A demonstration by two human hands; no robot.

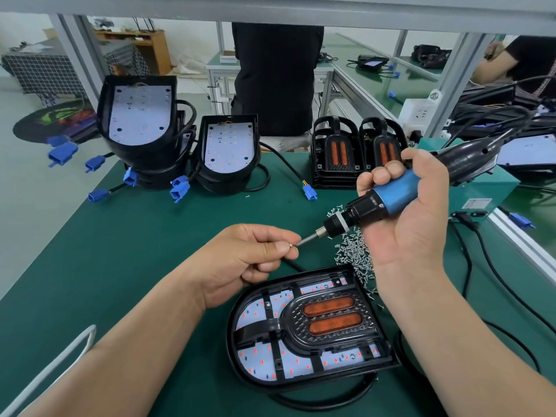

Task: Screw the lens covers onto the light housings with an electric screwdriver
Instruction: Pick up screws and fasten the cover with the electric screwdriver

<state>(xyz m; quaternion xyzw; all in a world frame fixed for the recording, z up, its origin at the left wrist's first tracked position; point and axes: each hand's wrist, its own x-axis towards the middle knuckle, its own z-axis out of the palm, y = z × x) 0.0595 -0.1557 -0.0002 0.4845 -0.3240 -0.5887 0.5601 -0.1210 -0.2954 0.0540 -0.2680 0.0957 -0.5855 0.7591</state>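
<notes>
Two hands clamped: left hand (240,260) pinches screw (291,244); right hand (415,224) grips electric screwdriver (394,194).

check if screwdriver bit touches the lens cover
Apart. Head view: the screwdriver bit is up by the left hand, green mat showing between it and the lens cover.

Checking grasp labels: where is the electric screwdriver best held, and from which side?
Wrap the blue barrel of the electric screwdriver from the right, as the right hand does: it is the thick middle, clear of the bit, which points left.
</notes>
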